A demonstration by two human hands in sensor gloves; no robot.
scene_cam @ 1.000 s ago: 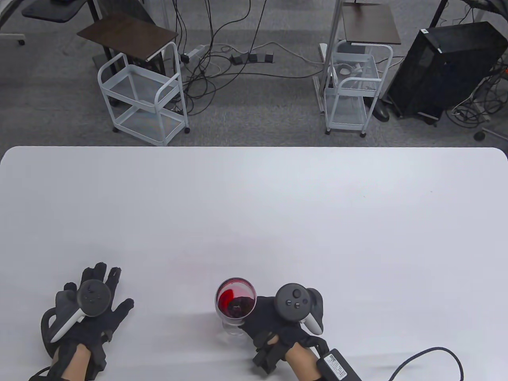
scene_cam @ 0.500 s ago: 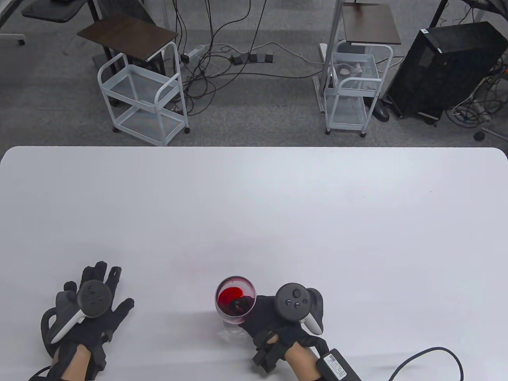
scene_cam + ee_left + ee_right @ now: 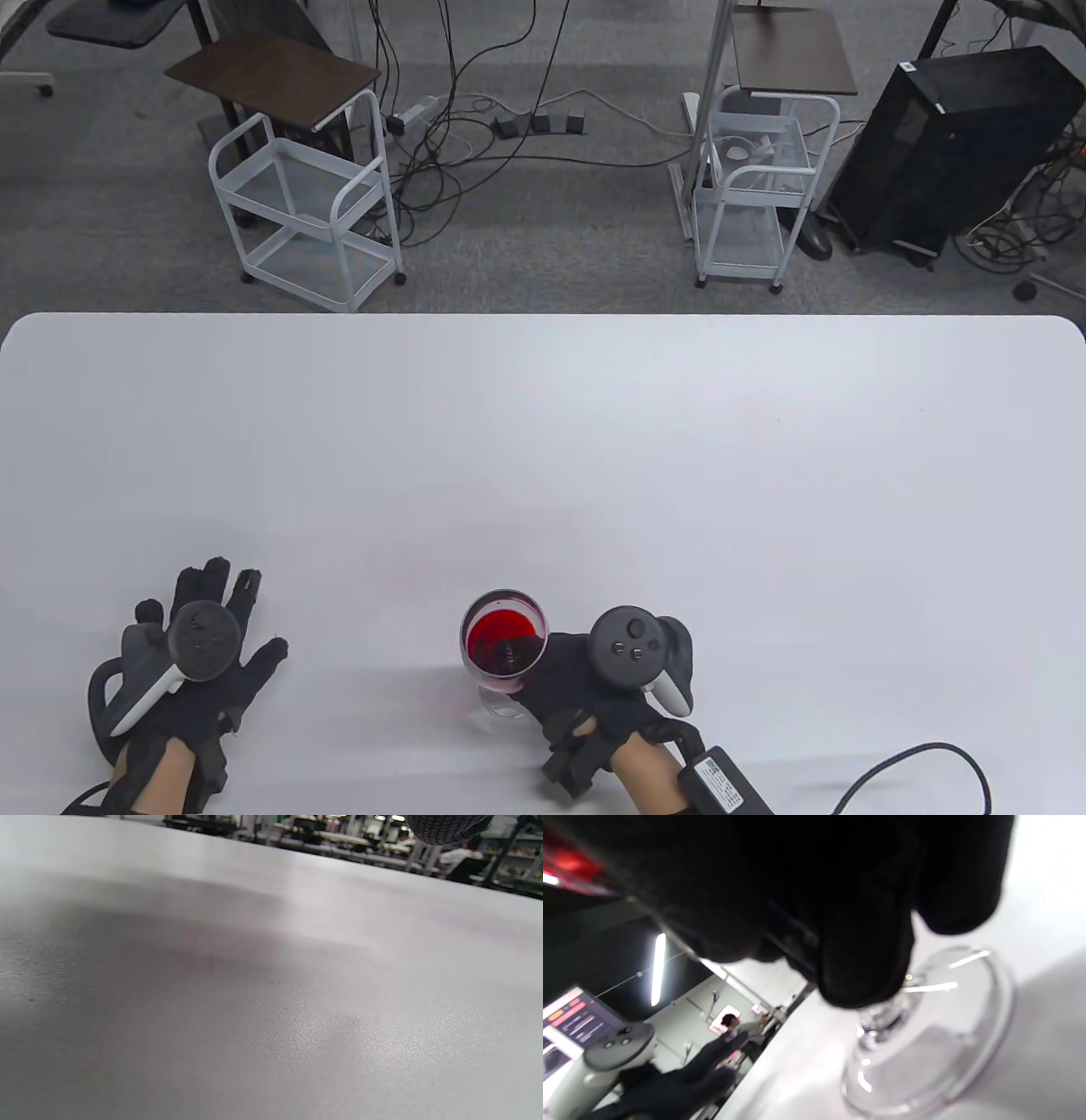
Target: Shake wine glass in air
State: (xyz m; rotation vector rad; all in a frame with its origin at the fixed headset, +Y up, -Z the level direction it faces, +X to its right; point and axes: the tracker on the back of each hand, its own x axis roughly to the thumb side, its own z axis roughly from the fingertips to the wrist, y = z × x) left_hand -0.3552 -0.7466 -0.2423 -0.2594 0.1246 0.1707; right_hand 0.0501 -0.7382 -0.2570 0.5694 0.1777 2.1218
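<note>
The right hand [image 3: 594, 679] grips the glass [image 3: 502, 647] by its stem near the front edge of the surface [image 3: 594, 441], fingers [image 3: 865, 955] closed just above the foot; whether the foot clears the surface I cannot tell. The bowl carries a fair pool of red wine [image 3: 501, 632], so a sharp shake could slop it over the rim onto the white top, and a thin stem in a glove could slip or twist. The left hand [image 3: 191, 671] rests flat, fingers spread, well apart from the glass. A black box [image 3: 721, 781] with a cable [image 3: 925, 764] sits by the right wrist and might snag a wide swing.
</note>
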